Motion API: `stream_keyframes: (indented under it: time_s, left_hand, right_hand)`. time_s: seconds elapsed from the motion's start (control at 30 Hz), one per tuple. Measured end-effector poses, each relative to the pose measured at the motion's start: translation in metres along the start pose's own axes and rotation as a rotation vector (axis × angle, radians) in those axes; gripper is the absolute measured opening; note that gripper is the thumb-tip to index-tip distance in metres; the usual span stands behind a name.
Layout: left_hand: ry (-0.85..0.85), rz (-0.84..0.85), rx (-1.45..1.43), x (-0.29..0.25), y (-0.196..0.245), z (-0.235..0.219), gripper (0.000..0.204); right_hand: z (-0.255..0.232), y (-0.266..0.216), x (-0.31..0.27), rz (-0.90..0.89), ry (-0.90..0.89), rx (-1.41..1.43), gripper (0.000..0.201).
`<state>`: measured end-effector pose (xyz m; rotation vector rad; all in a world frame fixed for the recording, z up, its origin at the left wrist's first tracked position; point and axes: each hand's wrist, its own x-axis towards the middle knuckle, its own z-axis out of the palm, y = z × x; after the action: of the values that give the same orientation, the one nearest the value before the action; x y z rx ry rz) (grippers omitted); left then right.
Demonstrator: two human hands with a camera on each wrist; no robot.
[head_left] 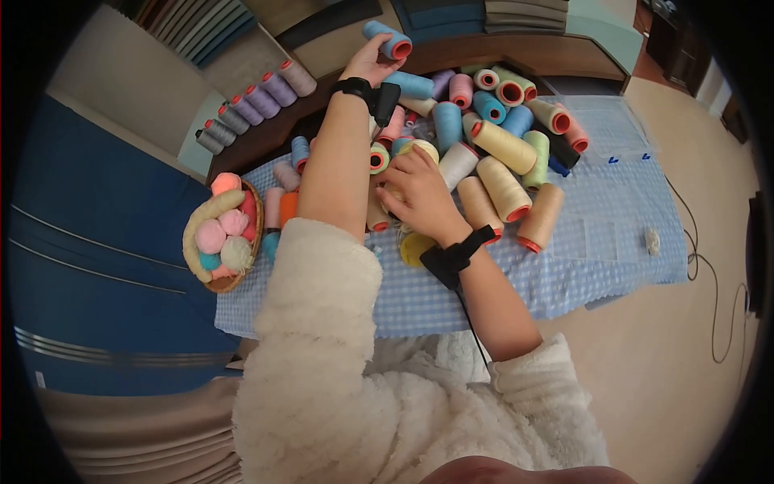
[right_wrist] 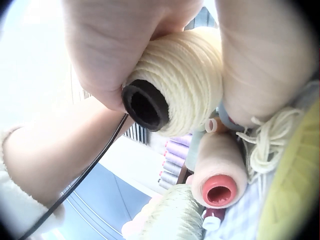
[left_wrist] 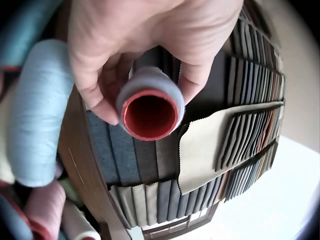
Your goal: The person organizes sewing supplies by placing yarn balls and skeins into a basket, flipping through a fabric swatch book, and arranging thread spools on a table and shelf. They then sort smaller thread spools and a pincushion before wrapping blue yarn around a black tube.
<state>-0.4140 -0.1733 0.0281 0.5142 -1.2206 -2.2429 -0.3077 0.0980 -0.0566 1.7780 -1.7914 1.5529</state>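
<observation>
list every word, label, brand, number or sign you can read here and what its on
No text can be read in any view.
Blue thread cone in the left hand: no lettering visible.
Cream yarn cone in the right hand: no lettering visible.
Small white patch on the blue panel, possibly a label: too small to read.

The left hand (left_wrist: 150, 25) grips a grey-blue thread spool (left_wrist: 150, 80) (red hollow core (left_wrist: 150, 117) exposed) before fabric swatches (left_wrist: 145, 160); a light-blue spool (left_wrist: 40, 112) lies at view left.
</observation>
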Motion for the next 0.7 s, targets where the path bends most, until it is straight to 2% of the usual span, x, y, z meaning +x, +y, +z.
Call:
stream_keyframes:
  time_s: [0.07,0.17,0.2,0.3,0.33,0.43,0.5,0.53,0.63,0.67,0.7]
  left_hand:
    - [0.015,0.017,0.054,0.002,0.001,0.002,0.050]
    - [-0.030,0.142,0.296,0.003,0.020,-0.007,0.051]
    - [0.057,0.206,0.483,0.003,0.028,-0.009,0.050]
    - [0.062,0.442,0.851,0.026,0.046,-0.045,0.050]
    - [0.160,0.541,1.044,0.030,0.053,-0.057,0.047]
    - [0.417,0.721,1.371,0.020,0.066,-0.085,0.044]
    - [0.432,0.541,1.339,0.039,0.074,-0.125,0.042]
    - [0.440,0.452,1.320,0.035,0.077,-0.127,0.042]
    - [0.459,0.517,1.288,0.017,0.070,-0.133,0.039]
    - [0.465,0.638,1.450,0.035,0.071,-0.152,0.041]
    - [0.459,0.635,1.464,0.055,0.069,-0.168,0.044]
  right_hand:
    - [0.000,0.001,0.000,0.016,-0.028,0.006,0.017]
    - [0.001,0.001,0.000,0.009,-0.011,-0.001,0.018]
    - [0.001,0.000,0.000,0.002,0.004,-0.005,0.018]
    - [0.000,0.000,0.000,0.001,-0.003,-0.011,0.019]
    - [0.000,-0.001,0.000,0.000,-0.003,-0.013,0.019]
    - [-0.001,-0.001,0.001,-0.001,-0.001,-0.019,0.018]
    - [-0.002,-0.003,0.002,-0.001,-0.002,-0.021,0.018]
    - [-0.002,-0.003,0.002,-0.001,-0.003,-0.022,0.018]
    - [-0.001,-0.002,0.002,-0.001,-0.006,-0.025,0.018]
    - [-0.002,-0.003,0.002,0.000,-0.007,-0.025,0.018]
    - [-0.002,-0.003,0.002,0.003,-0.008,-0.028,0.018]
